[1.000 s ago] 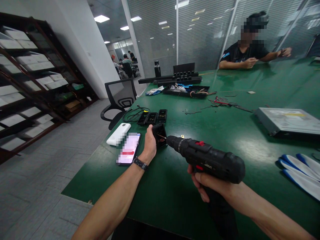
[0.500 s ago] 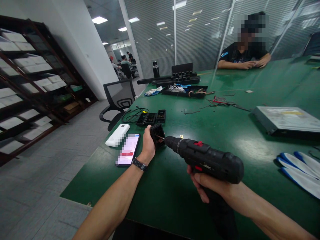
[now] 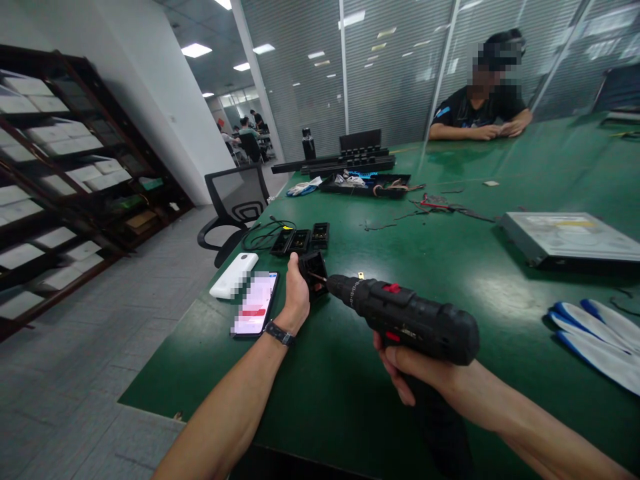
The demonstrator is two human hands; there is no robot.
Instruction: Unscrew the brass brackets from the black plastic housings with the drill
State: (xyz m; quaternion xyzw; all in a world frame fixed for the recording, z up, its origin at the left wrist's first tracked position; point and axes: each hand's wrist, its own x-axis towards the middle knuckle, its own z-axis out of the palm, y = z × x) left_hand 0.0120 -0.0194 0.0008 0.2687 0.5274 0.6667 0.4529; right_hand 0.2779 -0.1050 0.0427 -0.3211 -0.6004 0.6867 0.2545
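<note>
My left hand is closed around a small black open-fronted box, tilted so its hollow side faces the drill. My right hand grips the handle of a black cordless drill with red switches. The drill's thin bit reaches into the box; what its tip touches inside is too dark to tell. Beyond my left hand lie several similar black boxes with small brass-coloured parts inside. A small brass-coloured piece rests on the table just past the drill's chuck.
On the green table lie a phone, a white power bank, a black cable, work gloves, a flat metal case and a black tray. A person sits across the table. A chair stands left.
The whole view has shifted slightly, so things sit a little lower and further left. Drill and box keep the same position relative to each other; both hands keep their grip.
</note>
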